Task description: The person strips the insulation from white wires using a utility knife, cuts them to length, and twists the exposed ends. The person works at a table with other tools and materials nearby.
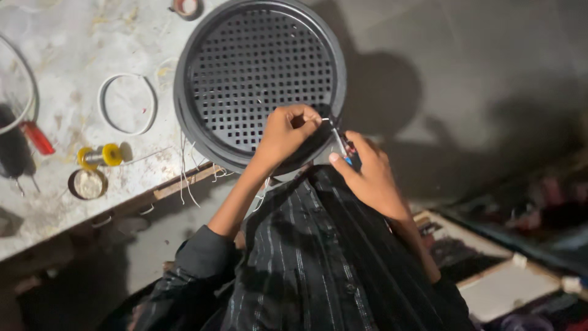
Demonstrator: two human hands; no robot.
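Black round perforated grille [260, 73] overhangs the bench [67, 43], where at its five o'clock rim left hand [286, 132] pinches a thin wire [327, 121] and right hand [367, 175] grips pliers [343, 144].

Tool [341, 144] tip — hidden behind fingers

The big round grille [260, 73] hangs over the table [61, 49] edge and blocks the middle. Open floor [478, 61] lies to its right.
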